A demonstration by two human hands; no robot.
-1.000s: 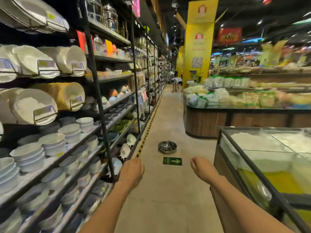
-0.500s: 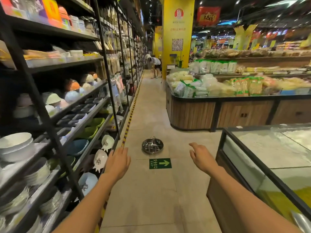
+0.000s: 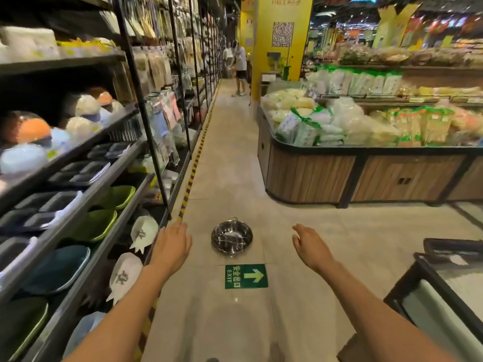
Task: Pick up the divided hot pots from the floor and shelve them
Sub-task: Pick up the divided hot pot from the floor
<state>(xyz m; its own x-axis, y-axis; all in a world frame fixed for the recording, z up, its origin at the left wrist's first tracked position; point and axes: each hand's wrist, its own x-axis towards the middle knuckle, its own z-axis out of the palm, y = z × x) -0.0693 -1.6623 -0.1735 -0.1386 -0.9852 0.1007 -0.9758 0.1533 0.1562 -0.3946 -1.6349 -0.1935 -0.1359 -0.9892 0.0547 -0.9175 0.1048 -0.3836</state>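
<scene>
A shiny steel divided hot pot (image 3: 231, 237) with small side handles sits on the beige floor tiles of a store aisle, just beyond a green exit sticker (image 3: 246, 276). My left hand (image 3: 173, 245) is stretched out to the left of the pot, fingers apart and palm down, holding nothing. To the right of the pot my right hand (image 3: 311, 245) is also stretched forward, with spread fingers and nothing in it. Neither hand touches the pot.
Black shelving (image 3: 86, 194) full of bowls, trays and plates lines the left. A wooden produce island (image 3: 339, 176) stands ahead on the right and a glass-topped case (image 3: 444, 288) at near right. Two people (image 3: 239, 66) stand far down the aisle by a yellow pillar (image 3: 282, 37).
I have moved forward along the aisle, so the hot pot appears closer and larger. Both hands have stayed stretched out on either side of it and have opened a little.
</scene>
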